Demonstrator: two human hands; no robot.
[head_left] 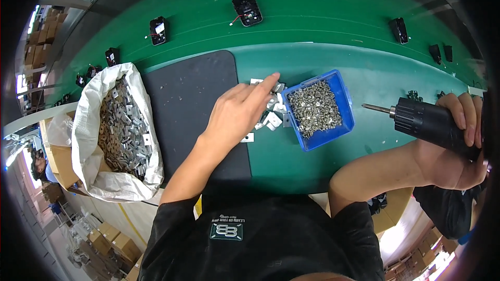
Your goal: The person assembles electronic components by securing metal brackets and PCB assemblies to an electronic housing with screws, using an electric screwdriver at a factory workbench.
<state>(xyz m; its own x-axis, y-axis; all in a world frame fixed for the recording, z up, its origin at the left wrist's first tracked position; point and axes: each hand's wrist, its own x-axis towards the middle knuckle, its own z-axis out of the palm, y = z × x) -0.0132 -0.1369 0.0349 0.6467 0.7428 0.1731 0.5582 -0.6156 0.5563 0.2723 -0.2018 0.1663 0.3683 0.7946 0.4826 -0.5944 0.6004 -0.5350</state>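
Observation:
My left hand (237,109) reaches over a loose pile of small silvery metal plates (272,120) with holes in them. Its index finger is stretched toward the blue bin; the undersides of the other fingers are hidden, and I see nothing held. In my right hand (449,170), at the right edge, is a black power drill (429,122), its long bit (376,107) pointing left toward the bin. Between both hands sits the tilted blue bin (342,96), filled with small screws (315,109). The bit is apart from the screws.
A white woven sack (86,140) of metal plates (130,125) stands left, beside a black mat (187,88). Beyond the green tabletop runs a green belt (323,15) carrying black plastic housings (247,9), some with wires. A person (39,165) shows at far left, near cardboard boxes.

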